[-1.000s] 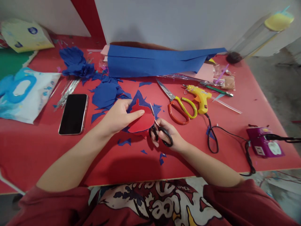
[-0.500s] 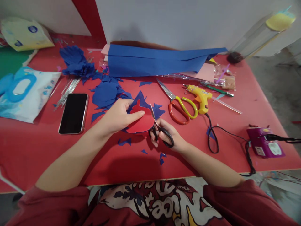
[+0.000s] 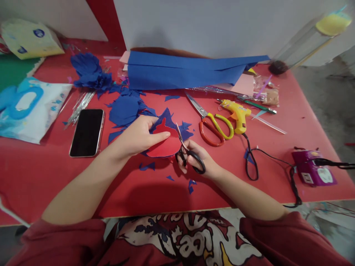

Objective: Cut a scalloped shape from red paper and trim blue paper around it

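Note:
My left hand pinches a red rounded paper shape laid over a blue paper piece, thumb on top. My right hand grips small black-handled scissors, fingers through the loops. The blades point up along the right edge of the red shape, into the blue paper. Small blue scraps lie on the red table below my hands.
A black phone lies left. Orange-and-yellow scissors, a yellow glue gun with black cord, and a purple power strip sit right. Blue paper sheets, blue cut pieces, wet-wipe packs and a clear tube are behind.
The red and blue paper has turned slightly in my left hand, and the scissor blades have crept a little further up its right edge.

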`<state>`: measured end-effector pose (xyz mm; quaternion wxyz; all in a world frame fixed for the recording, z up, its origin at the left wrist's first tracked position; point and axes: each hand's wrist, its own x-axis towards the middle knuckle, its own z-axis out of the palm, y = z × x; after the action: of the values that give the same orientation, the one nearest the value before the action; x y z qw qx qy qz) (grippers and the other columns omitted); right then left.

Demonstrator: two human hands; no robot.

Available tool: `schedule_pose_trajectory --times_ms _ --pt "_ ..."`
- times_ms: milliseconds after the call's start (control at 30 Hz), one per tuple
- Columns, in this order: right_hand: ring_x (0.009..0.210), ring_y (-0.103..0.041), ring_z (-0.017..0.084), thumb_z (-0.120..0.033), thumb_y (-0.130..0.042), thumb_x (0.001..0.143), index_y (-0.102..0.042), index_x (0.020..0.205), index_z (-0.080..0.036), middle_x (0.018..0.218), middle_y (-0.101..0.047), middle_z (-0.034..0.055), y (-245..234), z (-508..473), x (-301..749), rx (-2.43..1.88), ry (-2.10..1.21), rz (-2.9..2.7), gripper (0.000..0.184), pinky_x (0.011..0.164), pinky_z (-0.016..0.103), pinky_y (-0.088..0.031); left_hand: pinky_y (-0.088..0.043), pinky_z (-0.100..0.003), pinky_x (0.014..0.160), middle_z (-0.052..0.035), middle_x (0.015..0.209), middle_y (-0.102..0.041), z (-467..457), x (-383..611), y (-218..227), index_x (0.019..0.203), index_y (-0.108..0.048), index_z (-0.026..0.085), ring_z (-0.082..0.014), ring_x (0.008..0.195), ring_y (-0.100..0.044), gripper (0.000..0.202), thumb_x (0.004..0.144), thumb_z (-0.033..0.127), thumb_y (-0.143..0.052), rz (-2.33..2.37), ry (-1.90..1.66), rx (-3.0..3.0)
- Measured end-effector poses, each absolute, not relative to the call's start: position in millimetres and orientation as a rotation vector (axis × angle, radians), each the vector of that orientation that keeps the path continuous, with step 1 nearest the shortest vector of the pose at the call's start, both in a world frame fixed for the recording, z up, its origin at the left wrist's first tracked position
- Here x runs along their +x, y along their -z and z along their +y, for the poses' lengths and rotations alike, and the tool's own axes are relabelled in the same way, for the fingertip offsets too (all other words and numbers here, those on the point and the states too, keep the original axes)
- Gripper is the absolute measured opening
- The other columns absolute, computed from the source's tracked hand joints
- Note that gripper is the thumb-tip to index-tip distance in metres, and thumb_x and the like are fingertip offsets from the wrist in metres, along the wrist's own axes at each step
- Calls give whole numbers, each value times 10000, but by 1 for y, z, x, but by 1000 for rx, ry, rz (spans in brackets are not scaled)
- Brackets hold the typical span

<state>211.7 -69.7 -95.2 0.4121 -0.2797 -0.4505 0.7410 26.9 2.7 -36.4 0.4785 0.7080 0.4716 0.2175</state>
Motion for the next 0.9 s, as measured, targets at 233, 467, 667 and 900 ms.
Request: schedule_pose_trajectory --times_ms 233,467,667,900 --pt "424 -486 55 -503 -617 751 -347 784 -202 596 -489 -78 94 -71 212 -716 -1880 -1141 405 439 206 -401 -490 -287 618 -25 767 -688 4 26 37 785 -664 157 -187 684 -618 215 692 343 -607 1156 -520 1710" --pt "431 -496 55 -490 -631 745 -350 788 -200 600 -498 -77 96 -71 211 -698 -1889 -1123 406 441 206 -412 -492 -298 635 -35 775 -689 4 26 32 757 -654 153 -188 689 -615 185 682 314 -600 1138 -508 1711" --pt "461 -512 69 -497 -621 750 -356 797 -201 614 -509 -65 95 -71 211 -713 -1868 -1141 401 459 225 -436 -502 -302 685 -23 762 -693 3 27 33 763 -657 168 -195 729 -629 164 692 302 -595 1086 -489 1693" --pt "421 -504 49 -465 -639 752 -362 795 -192 590 -505 -77 96 -72 211 -700 -1877 -1127 392 437 195 -414 -499 -300 681 -24 740 -679 5 26 34 755 -629 152 -190 721 -623 184 708 324 -581 1090 -458 1737"
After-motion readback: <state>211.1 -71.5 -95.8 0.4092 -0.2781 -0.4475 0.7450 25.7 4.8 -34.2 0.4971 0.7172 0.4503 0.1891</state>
